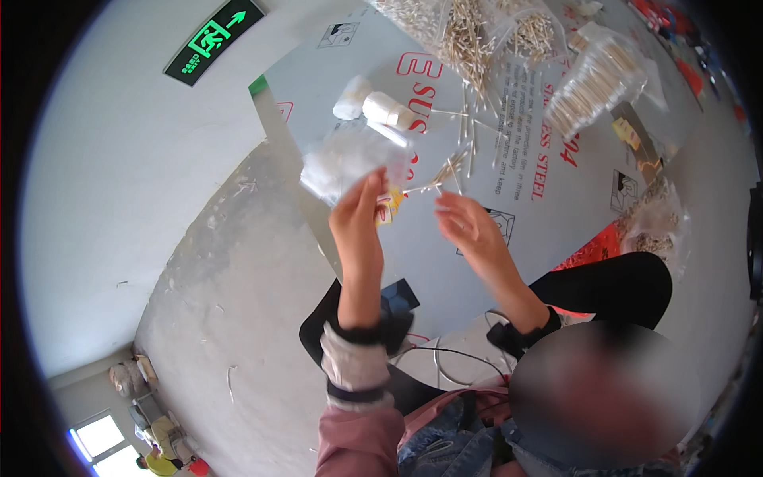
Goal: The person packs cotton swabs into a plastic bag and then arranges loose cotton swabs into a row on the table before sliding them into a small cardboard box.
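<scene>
My left hand (362, 215) is closed, thumb and fingers pinched on a small clear plastic bag with a yellow printed part (388, 207). Right beside it, my right hand (470, 229) is slightly blurred, its fingers apart and nothing visibly gripped. Just beyond its fingertips lies a small loose bunch of cotton swabs (447, 173) on the grey sheet-covered table (381, 75). Some swab ends reach toward my left fingers; whether they touch, I cannot tell. A pile of clear plastic bags (338, 163) lies behind my left hand.
White rolls (388, 111) lie past the bags. At the far side are a large heap of swabs (469, 48) and a bag packed with swab bundles (596, 83). Another swab bag (656, 222) sits at the right, near a red bag (592, 246). A cable (453, 354) runs near my lap.
</scene>
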`<state>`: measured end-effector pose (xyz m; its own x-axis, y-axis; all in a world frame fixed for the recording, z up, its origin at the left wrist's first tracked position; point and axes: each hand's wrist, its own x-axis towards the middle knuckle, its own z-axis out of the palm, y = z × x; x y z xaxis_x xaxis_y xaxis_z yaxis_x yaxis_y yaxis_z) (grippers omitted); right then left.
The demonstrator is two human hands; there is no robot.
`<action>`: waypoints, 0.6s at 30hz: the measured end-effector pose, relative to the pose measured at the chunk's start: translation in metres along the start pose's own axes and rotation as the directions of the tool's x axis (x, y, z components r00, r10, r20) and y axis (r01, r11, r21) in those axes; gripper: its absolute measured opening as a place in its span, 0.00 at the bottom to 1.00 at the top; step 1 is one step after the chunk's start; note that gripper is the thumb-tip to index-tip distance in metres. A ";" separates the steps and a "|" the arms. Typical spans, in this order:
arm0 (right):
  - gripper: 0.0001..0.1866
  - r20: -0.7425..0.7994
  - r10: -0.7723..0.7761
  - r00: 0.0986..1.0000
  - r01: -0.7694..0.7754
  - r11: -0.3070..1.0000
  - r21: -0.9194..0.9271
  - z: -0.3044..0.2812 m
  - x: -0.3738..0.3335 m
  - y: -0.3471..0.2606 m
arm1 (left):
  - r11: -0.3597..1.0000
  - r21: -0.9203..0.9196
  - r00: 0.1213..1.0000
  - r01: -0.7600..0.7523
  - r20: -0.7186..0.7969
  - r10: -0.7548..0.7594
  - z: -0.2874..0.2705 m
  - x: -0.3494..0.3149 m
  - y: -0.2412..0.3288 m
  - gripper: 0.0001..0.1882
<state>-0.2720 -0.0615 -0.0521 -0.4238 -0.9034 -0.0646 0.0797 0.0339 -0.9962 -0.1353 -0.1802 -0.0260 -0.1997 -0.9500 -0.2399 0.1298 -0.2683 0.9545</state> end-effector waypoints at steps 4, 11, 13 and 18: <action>0.18 0.299 0.306 0.904 -0.414 0.801 0.433 0.021 -0.054 -0.054 | 0.931 -0.355 0.991 0.082 -0.072 -0.115 -0.026 -0.123 0.009 0.14; 0.05 0.271 0.074 0.960 -0.032 0.987 -0.155 0.050 -0.141 -0.062 | 0.987 -0.107 0.813 -0.121 -0.581 0.037 -0.076 -0.240 -0.025 0.09; 0.06 0.275 -0.095 0.957 0.173 0.945 -0.277 0.058 -0.163 -0.061 | 0.985 -0.042 0.810 -0.168 -0.576 0.114 -0.081 -0.271 -0.023 0.10; 0.11 0.424 -0.350 0.835 0.528 0.728 -0.439 0.078 -0.200 -0.051 | 0.990 -0.139 0.948 -0.018 -0.316 -0.027 -0.083 -0.307 -0.020 0.11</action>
<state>-0.1213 0.0840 0.0157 0.0004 -0.9477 0.3193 -0.5613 -0.2645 -0.7842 0.0041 0.1039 0.0144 0.1145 -0.9440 -0.3096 0.2674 -0.2708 0.9247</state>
